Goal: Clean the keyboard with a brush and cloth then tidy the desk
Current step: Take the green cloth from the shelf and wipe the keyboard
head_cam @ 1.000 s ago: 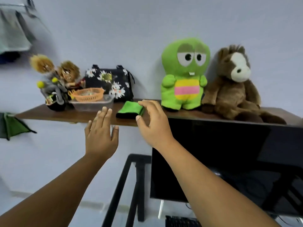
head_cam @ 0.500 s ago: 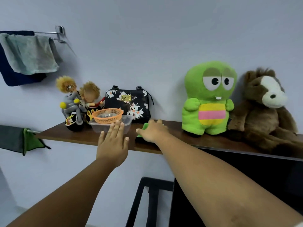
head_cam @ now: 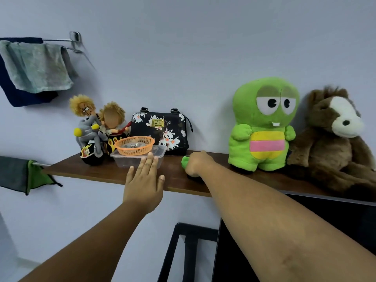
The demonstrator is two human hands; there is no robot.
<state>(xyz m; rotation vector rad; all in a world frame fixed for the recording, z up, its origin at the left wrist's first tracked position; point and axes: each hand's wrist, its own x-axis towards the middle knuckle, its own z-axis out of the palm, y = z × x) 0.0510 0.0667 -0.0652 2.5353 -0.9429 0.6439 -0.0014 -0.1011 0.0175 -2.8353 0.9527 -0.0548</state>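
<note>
My right hand (head_cam: 196, 164) rests on the brown wall shelf (head_cam: 175, 176), closed over a folded green cloth (head_cam: 184, 162); only a small green edge shows at its left. My left hand (head_cam: 144, 181) hovers open with fingers spread in front of the shelf edge, just below a clear plastic container (head_cam: 138, 158) with an orange basket (head_cam: 134, 145) on top. No keyboard or brush is in view.
On the shelf stand two yarn-haired dolls (head_cam: 95, 127), a black floral bag (head_cam: 160, 130), a green plush (head_cam: 262, 123) and a brown plush horse (head_cam: 333, 139). Towels (head_cam: 36, 68) hang on a rail upper left. A dark monitor (head_cam: 305, 231) sits below the shelf.
The view has tilted up and moved closer to the shelf. My right hand went from touching the green cloth to closing over it. My left hand stays open near the container.
</note>
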